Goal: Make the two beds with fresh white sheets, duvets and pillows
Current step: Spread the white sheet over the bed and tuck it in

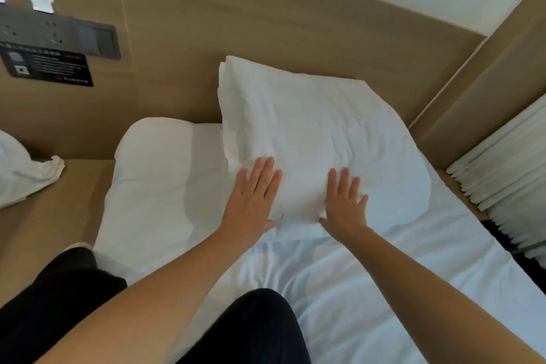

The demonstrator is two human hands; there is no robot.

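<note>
Flat and spread, the left hand (pixel 254 195) and right hand (pixel 345 204) press the near edge of a white pillow (pixel 319 139) leaning against the wooden headboard (pixel 266 23) on the sheeted bed (pixel 369 289). Beneath the socket panel (pixel 59 35), a black notice (pixel 48 66) carries white writing, perhaps instructions, too blurred to read.

Wooden headboard wall (pixel 266 23); dark socket panel (pixel 59 34); white curtain (pixel 508 162) right.

The pillow (pixel 319 139) lies on the bed (pixel 384 289) at its far end, against the headboard (pixel 236 23); both hands rest flat on its near edge.
</note>
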